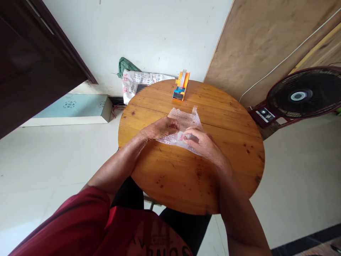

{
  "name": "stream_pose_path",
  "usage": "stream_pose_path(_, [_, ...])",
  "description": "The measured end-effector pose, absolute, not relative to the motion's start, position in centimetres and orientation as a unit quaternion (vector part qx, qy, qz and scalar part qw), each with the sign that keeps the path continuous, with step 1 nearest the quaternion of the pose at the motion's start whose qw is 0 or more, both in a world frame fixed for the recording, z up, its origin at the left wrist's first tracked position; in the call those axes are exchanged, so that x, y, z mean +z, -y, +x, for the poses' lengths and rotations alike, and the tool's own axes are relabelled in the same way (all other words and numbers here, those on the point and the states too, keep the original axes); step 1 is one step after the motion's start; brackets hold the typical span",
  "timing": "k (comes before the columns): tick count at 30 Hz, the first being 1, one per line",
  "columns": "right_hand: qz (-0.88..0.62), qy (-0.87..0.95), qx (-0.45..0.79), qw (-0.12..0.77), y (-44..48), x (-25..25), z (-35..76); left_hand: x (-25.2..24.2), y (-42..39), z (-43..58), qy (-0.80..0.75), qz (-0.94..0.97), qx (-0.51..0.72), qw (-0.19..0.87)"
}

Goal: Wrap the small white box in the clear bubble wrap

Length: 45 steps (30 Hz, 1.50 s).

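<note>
A sheet of clear bubble wrap lies spread on the round wooden table, with a strip of tape sticking up at its far corner. On it, between my hands, is a small clear piece with red marks, whose kind I cannot make out. My left hand is over the wrap's left side, fingers curled in, and whatever they pinch is hidden. From the right, my right hand bends its thumb and fingers around the edge of the small clear piece.
An orange and blue tape dispenser stands at the far edge of the table. Behind it a printed white sack and a green bag lean against the wall. A fan is at the right, a pale blue box at the left.
</note>
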State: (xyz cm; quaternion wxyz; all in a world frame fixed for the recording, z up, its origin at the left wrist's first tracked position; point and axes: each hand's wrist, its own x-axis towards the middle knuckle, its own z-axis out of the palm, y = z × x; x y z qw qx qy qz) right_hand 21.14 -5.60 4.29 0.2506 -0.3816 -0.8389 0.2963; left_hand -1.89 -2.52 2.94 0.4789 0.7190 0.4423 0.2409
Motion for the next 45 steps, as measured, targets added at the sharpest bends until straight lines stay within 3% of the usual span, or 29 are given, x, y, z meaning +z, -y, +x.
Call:
stream_pose_path(7, [-0.376,0.848,0.289,0.236,5.4,4.0,21.3,2.5,2.3,-1.9,-0.466,0.735,0.218,0.443])
stream_pose_path(13, [-0.364,0.851,0.281,0.252,5.1,3.3,21.4,3.6,2.6,-2.4,-0.498,0.71,0.271,0.418])
stream_pose_path(20, [-0.36,0.853,0.282,0.252,5.0,3.4,21.3,5.3,5.3,-5.1,-0.612,0.667,0.291,0.311])
stream_pose_path(27, [-0.351,0.856,0.275,0.261,4.8,3.1,21.3,4.6,8.0,-5.2,-0.657,0.52,0.255,0.483])
stream_pose_path(39, [-0.343,0.865,0.254,0.265,4.1,2.1,21.5,2.1,4.9,-0.8,-0.691,0.532,0.231,0.431])
stream_pose_path(45, [-0.35,0.861,0.255,0.265,4.3,2.2,21.4,2.2,5.5,-1.3,-0.656,0.511,0.285,0.477])
